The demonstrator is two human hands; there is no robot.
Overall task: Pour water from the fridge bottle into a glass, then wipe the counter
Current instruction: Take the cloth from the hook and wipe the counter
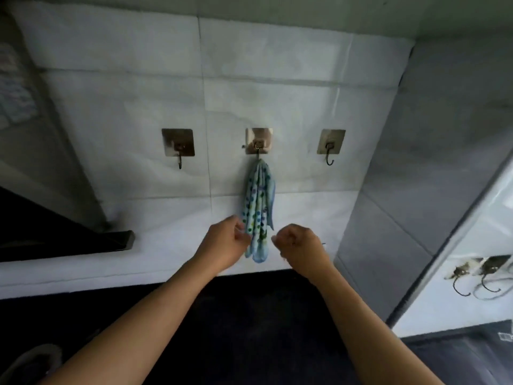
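Note:
A pale blue cloth with coloured dots point(258, 207) hangs bunched from the middle wall hook point(258, 143) on the white tiled wall. My left hand point(226, 243) is at the cloth's lower left edge, fingers curled and touching the fabric; whether it grips the cloth is unclear. My right hand point(298, 243) is a closed fist just right of the cloth's bottom end, a small gap away from it, holding nothing. No bottle or glass is in view. The dark counter point(249, 315) lies below both forearms.
Bare hooks are fixed left point(178, 145) and right point(331, 144) of the middle one. A dark range hood point(69, 234) juts out at the left. A grey tiled wall corner point(402, 204) stands at the right, with more hooks point(477, 273) beyond it.

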